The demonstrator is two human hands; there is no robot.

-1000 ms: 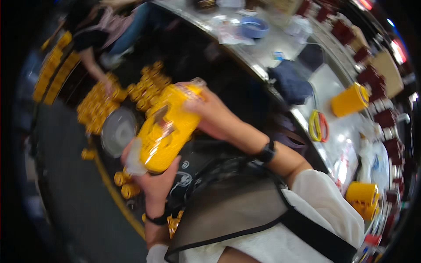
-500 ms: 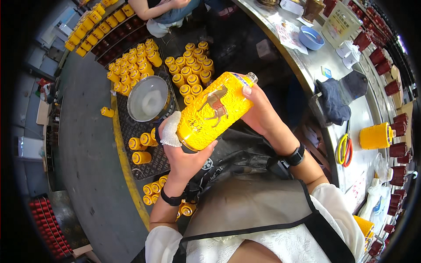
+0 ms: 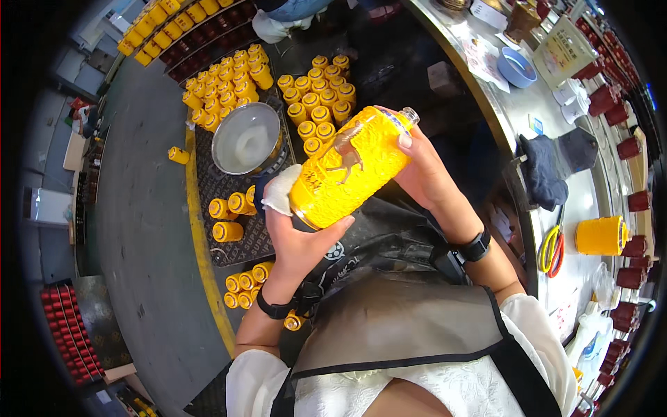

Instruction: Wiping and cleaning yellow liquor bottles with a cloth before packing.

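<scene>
Between my hands I hold a yellow embossed bottle [image 3: 361,174] with a brown horse figure on its side. It lies tilted, its clear neck toward the upper right. My left hand [image 3: 299,240] grips the base end and has a white cloth [image 3: 283,191] in it, pressed near the base. My right hand [image 3: 427,167] wraps the neck end, its thumb on the shoulder below the neck. Beyond my left hand stands a metal bowl [image 3: 246,139] with whitish liquid-looking contents. Groups of yellow bottles [image 3: 319,97] stand on the dark mat around it.
A metal workbench [image 3: 490,111] curves along the right, bearing a blue bowl [image 3: 516,67], dark cloth [image 3: 542,170], scissors [image 3: 552,250] with yellow and red handles, another yellow bottle [image 3: 601,236] and dark red pots [image 3: 629,148]. One yellow bottle [image 3: 178,155] stands apart at left. Part of another person [image 3: 295,10] shows at the top.
The bottle has turned a little about its long axis, so the horse figure sits nearer its upper edge. Both hands keep their hold. The view has shifted slightly.
</scene>
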